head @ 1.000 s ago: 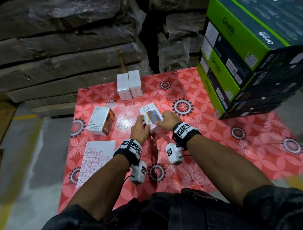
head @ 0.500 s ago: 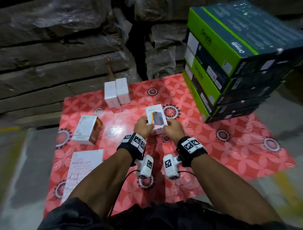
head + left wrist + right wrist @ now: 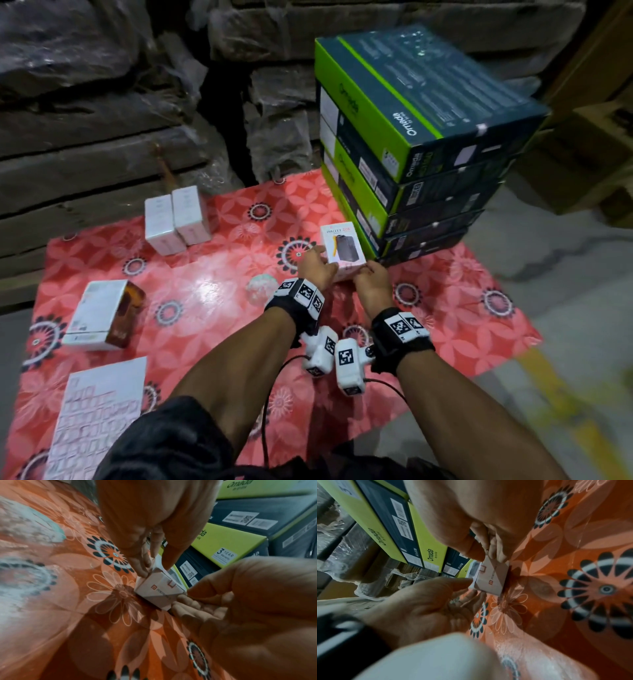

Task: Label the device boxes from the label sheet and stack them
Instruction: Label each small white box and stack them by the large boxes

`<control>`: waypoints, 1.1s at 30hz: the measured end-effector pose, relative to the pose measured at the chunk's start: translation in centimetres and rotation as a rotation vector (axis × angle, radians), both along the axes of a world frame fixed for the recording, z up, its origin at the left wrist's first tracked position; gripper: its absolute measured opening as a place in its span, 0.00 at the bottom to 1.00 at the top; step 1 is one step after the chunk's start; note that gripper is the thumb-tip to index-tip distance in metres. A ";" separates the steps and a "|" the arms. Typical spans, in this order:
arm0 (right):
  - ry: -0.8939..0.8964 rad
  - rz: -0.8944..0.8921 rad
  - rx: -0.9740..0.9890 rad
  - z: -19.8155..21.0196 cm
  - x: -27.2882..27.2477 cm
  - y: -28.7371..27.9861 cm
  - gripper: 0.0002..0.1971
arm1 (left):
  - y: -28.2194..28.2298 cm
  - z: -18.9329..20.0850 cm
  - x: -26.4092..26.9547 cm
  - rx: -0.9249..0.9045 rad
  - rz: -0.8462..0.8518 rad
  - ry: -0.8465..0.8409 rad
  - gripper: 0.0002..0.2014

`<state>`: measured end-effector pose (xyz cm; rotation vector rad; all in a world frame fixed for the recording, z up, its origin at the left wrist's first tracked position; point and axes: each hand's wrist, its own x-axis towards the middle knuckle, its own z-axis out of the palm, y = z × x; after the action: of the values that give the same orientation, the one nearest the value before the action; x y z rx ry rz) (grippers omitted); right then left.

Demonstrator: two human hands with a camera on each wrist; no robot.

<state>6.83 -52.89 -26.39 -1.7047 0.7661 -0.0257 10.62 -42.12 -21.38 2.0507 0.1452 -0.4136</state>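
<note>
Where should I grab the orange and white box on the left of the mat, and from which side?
Judging by its pose, grip the orange and white box from above, fingers across its two long sides. It lies flat on the red floral mat with its broad white face up and space around it, apart from the label sheet.

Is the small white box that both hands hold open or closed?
Closed: the small white box shows no lifted flap, while left hand and right hand grip its sides.

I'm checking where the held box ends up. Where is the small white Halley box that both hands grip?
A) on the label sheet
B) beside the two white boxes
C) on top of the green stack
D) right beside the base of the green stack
D: the Halley box, gripped by the left hand and right hand, sits low on the red cloth beside the green stack's bottom boxes.
</note>
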 end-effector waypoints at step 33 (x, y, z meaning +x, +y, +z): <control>0.036 0.907 -0.339 5.9 -0.1 30.8 0.16 | 37.4 0.5 -9.3 0.797 0.311 -0.179 0.27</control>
<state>6.74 -22.07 -20.48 -2.2454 -0.0502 0.5254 1.35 -4.73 -20.91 2.7664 0.5858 0.0483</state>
